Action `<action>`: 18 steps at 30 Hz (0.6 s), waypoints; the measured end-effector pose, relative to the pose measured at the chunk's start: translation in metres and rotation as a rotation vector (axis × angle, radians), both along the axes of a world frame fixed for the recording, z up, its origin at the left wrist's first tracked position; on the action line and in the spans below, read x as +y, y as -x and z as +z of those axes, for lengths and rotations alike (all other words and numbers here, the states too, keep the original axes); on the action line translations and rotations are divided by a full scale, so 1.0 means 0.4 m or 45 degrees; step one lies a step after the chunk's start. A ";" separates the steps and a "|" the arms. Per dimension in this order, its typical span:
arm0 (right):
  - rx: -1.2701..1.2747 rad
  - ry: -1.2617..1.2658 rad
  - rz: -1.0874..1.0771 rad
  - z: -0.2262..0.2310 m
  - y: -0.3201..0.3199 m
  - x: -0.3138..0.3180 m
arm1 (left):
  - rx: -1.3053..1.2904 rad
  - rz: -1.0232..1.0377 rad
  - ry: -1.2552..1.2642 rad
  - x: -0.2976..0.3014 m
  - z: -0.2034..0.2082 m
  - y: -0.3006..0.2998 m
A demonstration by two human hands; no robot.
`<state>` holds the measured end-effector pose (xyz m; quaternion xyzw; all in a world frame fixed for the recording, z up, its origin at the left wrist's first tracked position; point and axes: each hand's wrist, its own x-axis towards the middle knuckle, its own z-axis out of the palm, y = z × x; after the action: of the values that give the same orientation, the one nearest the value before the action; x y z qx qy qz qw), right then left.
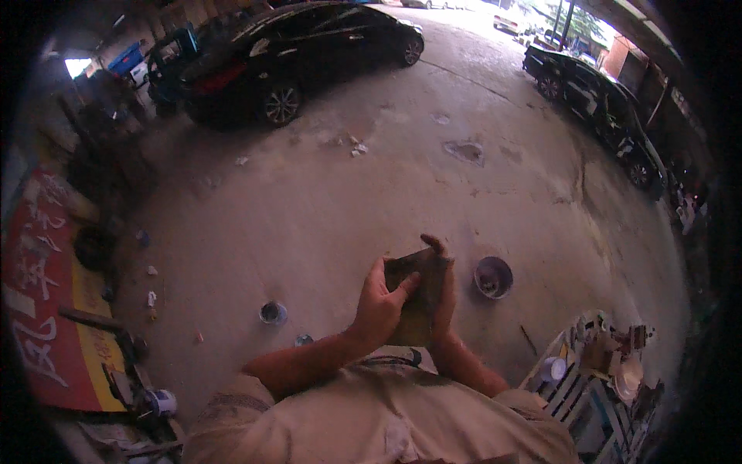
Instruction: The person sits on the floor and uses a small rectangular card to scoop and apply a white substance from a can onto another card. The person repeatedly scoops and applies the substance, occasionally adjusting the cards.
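Observation:
In front of my chest I hold a dark, flat sheet (pixel 417 319), brownish-green in its lower part; its exact kind is unclear. My left hand (pixel 377 305) grips its left side, with the thumb laid across the face and the fingers hidden behind. Along the right edge runs my right hand (pixel 444 290), seen mostly from its side. Its fingertips bend over at the sheet's top corner, and they look darkened.
A purplish bucket (pixel 502 292) stands on the floor to the right, a small dark-mouthed pail (pixel 280 319) to the left. A slatted metal rack (pixel 581 402) with odds and ends is at lower right. Dark cars (pixel 325 62) are parked ahead; a red-yellow signboard (pixel 39 309) lies left.

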<state>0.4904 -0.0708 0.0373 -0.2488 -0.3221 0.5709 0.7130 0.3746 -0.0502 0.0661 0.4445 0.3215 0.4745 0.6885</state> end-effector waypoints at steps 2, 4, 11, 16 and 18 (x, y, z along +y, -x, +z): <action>0.261 0.102 0.038 -0.021 0.041 -0.032 | -0.018 -0.001 -0.006 0.019 0.018 0.003; 0.249 0.141 -0.030 -0.040 0.072 -0.034 | -0.036 -0.018 -0.021 0.042 0.042 0.008; -0.071 0.246 0.018 -0.113 0.010 -0.002 | -0.057 0.123 0.190 0.119 0.101 0.060; 0.730 0.062 -0.070 -0.185 -0.090 0.065 | 0.190 -0.105 0.524 0.076 0.024 0.063; 0.611 0.004 -0.236 -0.192 -0.119 0.079 | 0.124 -0.212 0.618 0.051 -0.017 0.047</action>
<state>0.5378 -0.0394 -0.0396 -0.1357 -0.1186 0.5462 0.8180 0.3559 -0.0297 0.0591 0.3136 0.4209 0.3032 0.7953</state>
